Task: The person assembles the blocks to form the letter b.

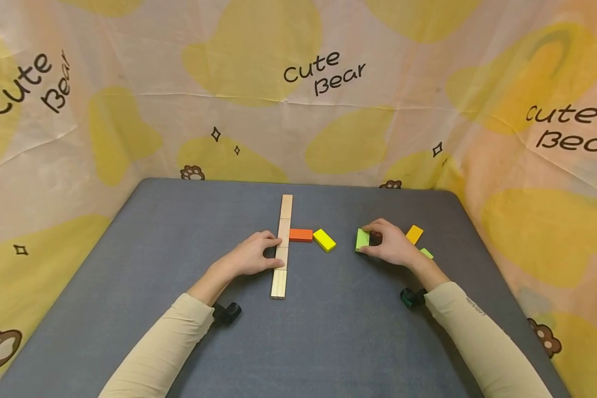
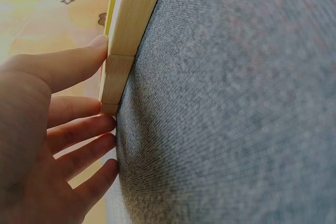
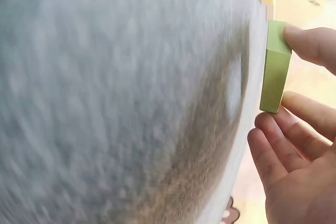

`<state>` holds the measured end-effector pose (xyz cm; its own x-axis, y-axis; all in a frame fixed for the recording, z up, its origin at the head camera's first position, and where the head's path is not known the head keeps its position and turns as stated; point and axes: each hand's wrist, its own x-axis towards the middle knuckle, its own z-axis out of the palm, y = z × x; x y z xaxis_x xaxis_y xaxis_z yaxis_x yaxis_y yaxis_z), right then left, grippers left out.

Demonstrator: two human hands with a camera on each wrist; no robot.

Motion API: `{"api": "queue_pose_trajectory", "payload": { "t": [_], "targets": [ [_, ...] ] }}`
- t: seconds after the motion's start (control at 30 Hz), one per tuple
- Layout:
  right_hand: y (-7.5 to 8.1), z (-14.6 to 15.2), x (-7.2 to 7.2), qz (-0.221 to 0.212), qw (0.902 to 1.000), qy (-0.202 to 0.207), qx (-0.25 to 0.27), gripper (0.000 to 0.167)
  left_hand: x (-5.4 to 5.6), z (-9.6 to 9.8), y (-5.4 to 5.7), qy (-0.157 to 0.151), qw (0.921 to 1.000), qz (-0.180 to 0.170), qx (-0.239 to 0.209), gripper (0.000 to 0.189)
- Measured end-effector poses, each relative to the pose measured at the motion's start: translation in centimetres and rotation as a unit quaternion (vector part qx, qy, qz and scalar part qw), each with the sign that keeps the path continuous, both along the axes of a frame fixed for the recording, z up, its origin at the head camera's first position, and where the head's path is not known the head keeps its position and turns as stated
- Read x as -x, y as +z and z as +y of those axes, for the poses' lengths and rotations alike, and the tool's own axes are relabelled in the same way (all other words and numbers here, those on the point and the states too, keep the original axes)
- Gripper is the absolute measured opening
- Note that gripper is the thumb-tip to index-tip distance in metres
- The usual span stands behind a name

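A row of plain wooden blocks (image 1: pixel 279 283) lies end to end on the table, running away from me. My left hand (image 1: pixel 251 255) reaches in from the left, with thumb and fingertips touching the row near its middle. An orange block (image 1: pixel 300 235) extends from the row's right side. At its outer end a yellow block (image 1: pixel 324 240) lies at a slant. Further right, my right hand (image 1: pixel 390 243) pinches a light green block (image 1: pixel 362 240) between thumb and fingers. The right wrist view shows this green block (image 3: pixel 276 72) just off the table surface, tilted.
Beyond my right wrist lie an amber block (image 1: pixel 414 234) and another green block (image 1: pixel 426 253), the latter partly hidden by the forearm. The grey table (image 1: pixel 328 331) is bounded by a printed cloth (image 1: pixel 258 72) at the back and both sides.
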<state>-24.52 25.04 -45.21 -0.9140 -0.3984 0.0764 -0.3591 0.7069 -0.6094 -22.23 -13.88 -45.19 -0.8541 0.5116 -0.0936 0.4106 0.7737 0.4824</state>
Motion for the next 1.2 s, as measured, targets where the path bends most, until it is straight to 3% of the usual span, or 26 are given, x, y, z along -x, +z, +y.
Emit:
{"api": "queue_pose_trajectory", "payload": {
  "t": [0.57, 1.2],
  "targets": [
    [0.3, -2.9, -2.2, 0.021, 0.997, 0.072, -0.02, 0.054, -0.7, 0.2, -0.3, 0.016, 0.9999, 0.003, -0.003, 0.071],
    [-0.1, -4.2, -3.4, 0.001, 0.9936, 0.101, -0.049, 0.054, -0.8, 0.7, -0.5, 0.011, 0.9999, -0.005, 0.002, 0.071]
  ]
}}
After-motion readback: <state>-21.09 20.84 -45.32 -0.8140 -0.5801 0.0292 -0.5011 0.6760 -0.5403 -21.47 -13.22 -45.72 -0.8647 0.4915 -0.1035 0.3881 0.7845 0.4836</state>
